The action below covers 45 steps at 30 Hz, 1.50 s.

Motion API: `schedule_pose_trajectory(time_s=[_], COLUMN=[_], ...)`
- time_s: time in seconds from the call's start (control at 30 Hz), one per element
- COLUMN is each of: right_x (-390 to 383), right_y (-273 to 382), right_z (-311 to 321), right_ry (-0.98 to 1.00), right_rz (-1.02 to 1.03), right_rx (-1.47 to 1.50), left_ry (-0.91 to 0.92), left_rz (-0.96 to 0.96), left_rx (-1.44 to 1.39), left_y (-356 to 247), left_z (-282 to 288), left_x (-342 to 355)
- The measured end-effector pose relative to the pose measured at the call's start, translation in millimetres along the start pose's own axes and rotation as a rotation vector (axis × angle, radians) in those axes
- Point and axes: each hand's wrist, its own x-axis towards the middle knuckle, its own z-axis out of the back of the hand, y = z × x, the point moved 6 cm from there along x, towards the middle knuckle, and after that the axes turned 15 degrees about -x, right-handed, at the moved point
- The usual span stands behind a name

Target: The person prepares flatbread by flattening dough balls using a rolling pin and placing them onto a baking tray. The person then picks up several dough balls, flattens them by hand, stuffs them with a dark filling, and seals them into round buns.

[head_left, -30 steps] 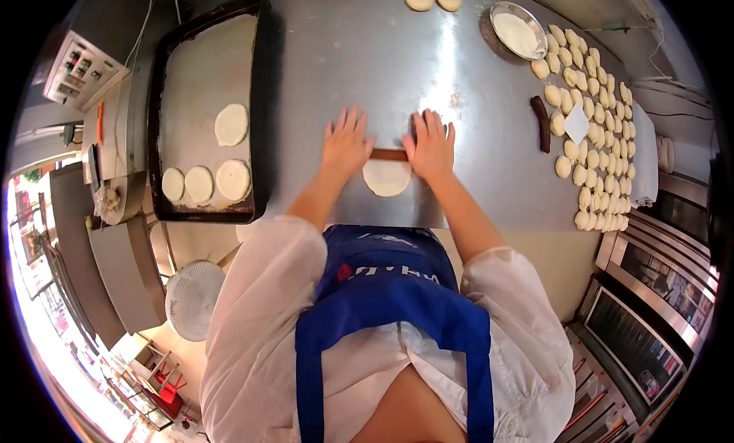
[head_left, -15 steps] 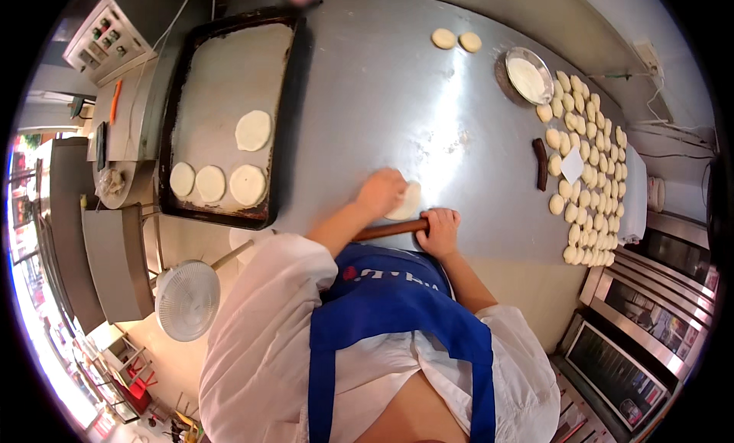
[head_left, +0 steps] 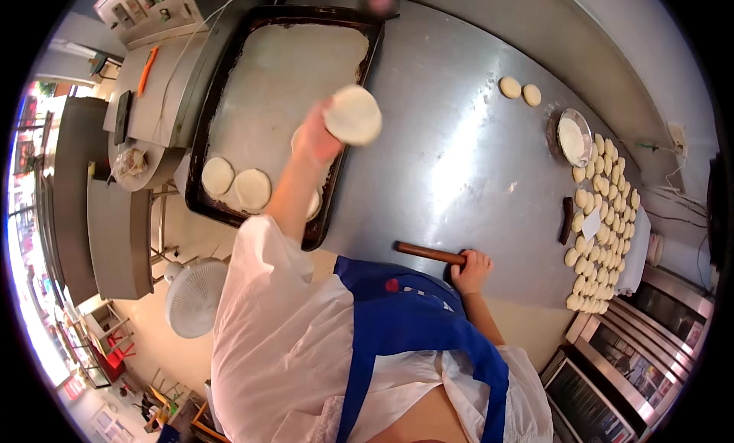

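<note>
My left hand (head_left: 316, 140) is raised over the baking tray (head_left: 200, 141) and its right rim, gripping a flat round dough disc (head_left: 353, 116) by the edge. Pale dough discs (head_left: 252, 188) lie near the tray's close end, some partly covered by my left hand and forearm. At the front of the metal table (head_left: 405, 175), my right hand (head_left: 472, 272) is closed round one end of a brown wooden rolling pin (head_left: 428, 252). The pin's other end points left across the tabletop.
Many small dough pieces (head_left: 604, 236) crowd the right end, with a white card (head_left: 591, 223) on them. A metal bowl of flour (head_left: 572, 141), a dark brown stick (head_left: 566, 220) and two dough rounds (head_left: 521, 90) are nearby. A fan (head_left: 196, 298) stands lower left.
My left hand has lifted the dough disc off the table and carried it left and away to the tray. My right hand keeps the rolling pin at the front edge. The view has shifted.
</note>
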Motion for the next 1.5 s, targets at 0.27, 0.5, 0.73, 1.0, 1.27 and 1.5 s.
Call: schedule_pose_trajectory(time_s=[0.27,0.5,0.73,1.0,1.27,1.5], right_x=[2,-1,10,224,464,412], right_y=[8,5,4,-64,-110,-72], right_z=[5,2,9,25,-29,-25], right_ry=[0.058,0.045,0.040,-0.249,-0.460,-0.323], right_rz=[-0.205,-0.182,-0.038,0.077,-0.095,-0.088], right_rx=[-0.096,-0.115,0.052,0.236,-0.188,0.365], left_ry=[-0.107,-0.095,-0.186,0.618,0.564,0.437], left_rz=[0.075,0.015,-0.543,-0.585,-0.437,-0.525], left_rx=[0.184,0.371,1.469,2.086,2.236,2.202], left_y=[-77,-72,-81,186,291,262], left_z=[56,43,4,-22,72,75], left_x=[113,114,84,-65,-163,-151])
